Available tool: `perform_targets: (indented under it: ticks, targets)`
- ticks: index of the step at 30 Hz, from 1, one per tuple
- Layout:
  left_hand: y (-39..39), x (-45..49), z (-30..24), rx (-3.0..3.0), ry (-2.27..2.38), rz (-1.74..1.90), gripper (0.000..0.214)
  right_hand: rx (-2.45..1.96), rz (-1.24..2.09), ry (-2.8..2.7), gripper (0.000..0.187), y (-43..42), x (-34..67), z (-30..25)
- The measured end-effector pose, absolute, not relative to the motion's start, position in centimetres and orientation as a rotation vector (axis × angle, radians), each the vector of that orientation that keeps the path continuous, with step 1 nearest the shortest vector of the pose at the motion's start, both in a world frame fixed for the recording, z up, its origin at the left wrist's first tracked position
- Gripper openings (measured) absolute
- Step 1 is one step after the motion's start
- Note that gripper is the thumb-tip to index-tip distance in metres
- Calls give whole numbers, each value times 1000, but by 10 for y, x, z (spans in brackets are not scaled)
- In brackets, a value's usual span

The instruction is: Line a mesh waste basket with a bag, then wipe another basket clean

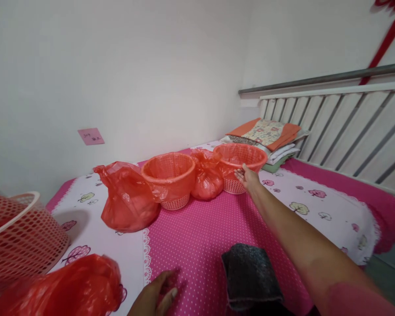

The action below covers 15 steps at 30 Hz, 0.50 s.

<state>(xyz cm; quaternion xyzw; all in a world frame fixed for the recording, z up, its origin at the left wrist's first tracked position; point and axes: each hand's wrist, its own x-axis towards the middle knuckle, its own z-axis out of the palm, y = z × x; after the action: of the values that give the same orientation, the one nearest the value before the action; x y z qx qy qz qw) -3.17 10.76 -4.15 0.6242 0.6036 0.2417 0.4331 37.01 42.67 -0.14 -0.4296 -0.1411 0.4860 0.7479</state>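
Note:
My right hand (246, 176) reaches out to the front of the right-hand pink basket (234, 185), fingers extended and apart, close to the red plastic bag that lines it. Whether the fingers touch the bag I cannot tell. Low in the view, my left hand (158, 295) hovers near the bed with thumb and fingers apart, holding nothing. A folded dark grey cloth (250, 276) lies between my arms. Left of the right basket sits a gathered red bag (208, 177). Beside that stands another lined basket (176, 202), then a larger filled red bag (130, 202).
A big pink mesh basket (23, 241) stands at the left edge, with a red plastic bag (79, 287) in front of it. Folded bedding and a floral cushion (266, 131) are stacked by the white headboard (342, 127). A pink note (91, 136) is on the wall.

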Motion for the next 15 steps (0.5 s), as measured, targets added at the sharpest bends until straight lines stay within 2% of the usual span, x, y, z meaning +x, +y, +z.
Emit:
perform_targets:
  ticks: [7, 11, 15]
  targets:
    - [112, -30, -28, 1607, 1494, 525, 55, -1104, 1096, -493, 32, 386, 372, -12]
    - [112, -29, -23, 1639, 1516, 514, 54, -1237, 1169, -784, 23, 313, 358, -43]
    - [110, -28, -18, 1665, 1525, 510, 53, -1396, 1216, -1120, 20, 218, 341, -98]
